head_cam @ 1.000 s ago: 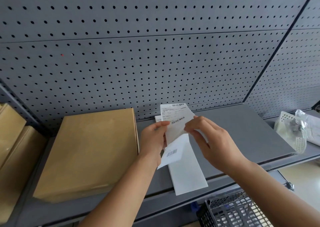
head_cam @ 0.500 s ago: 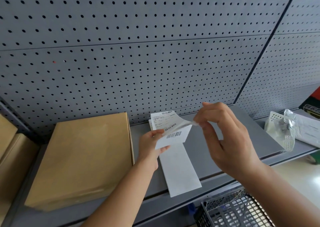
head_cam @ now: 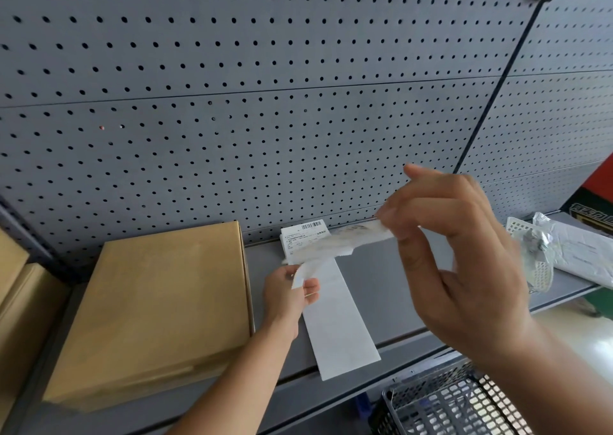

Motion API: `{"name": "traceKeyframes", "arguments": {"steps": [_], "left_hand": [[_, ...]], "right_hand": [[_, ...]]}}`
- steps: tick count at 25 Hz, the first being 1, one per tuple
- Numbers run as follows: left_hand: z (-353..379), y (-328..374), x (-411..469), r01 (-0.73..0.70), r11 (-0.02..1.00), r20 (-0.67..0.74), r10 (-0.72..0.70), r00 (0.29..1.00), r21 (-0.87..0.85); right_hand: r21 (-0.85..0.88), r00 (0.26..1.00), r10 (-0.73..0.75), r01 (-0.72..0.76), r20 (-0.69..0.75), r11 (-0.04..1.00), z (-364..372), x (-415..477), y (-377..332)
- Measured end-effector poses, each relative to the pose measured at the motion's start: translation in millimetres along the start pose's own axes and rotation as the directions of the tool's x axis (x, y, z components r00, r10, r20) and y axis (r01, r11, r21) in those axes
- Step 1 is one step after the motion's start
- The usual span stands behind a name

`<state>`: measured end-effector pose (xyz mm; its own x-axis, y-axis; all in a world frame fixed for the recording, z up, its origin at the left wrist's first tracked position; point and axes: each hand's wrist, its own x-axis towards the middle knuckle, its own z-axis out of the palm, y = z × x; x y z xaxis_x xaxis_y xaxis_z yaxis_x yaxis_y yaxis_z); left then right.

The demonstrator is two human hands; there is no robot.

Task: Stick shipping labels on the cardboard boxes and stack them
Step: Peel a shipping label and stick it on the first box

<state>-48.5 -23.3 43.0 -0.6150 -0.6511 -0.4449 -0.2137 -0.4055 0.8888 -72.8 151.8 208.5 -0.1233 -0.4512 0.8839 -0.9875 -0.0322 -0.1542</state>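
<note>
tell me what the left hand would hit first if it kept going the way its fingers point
Probably the stack of printed labels lying on the shelf just beyond the left hand, then the pegboard behind. Depth is hard to judge, so this is a guess.

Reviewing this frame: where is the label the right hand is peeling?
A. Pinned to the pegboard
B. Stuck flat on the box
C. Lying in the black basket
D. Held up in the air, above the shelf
D: the right hand pinches the label in the air above the shelf, clear of the box.
</note>
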Motion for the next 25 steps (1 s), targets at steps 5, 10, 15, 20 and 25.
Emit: {"name": "traceKeyframes", "arguments": {"steps": [5,10,15,20,25], "left_hand": [[-5,-4,-5,-0.068,0.983,0.016,0.067,0.998,0.169],[-27,2,-20,-0.196,0.892,0.191,0.126,0.973,0.408],[-36,21,-44,-0.210,0.922,0.184,0.156,0.971,0.327],[-63,54,-79,-0.386,0.923,0.100,0.383,0.918,0.002],[-105,81,-91,-0.547,0.837,0.142,0.544,0.827,-0.019]], "right_hand": [[0.018,1.000,-0.012,0.013,-0.017,1.000,-7,9,-10],[0.057,0.998,0.054,-0.056,0.041,0.997,7,8,-1],[0.086,0.984,0.132,-0.143,0.123,0.986,24,10,6],[0.121,0.956,0.206,-0.234,0.209,0.965,41,20,6],[0.213,0.941,0.226,-0.281,0.253,0.936,61,36,-2]]}}
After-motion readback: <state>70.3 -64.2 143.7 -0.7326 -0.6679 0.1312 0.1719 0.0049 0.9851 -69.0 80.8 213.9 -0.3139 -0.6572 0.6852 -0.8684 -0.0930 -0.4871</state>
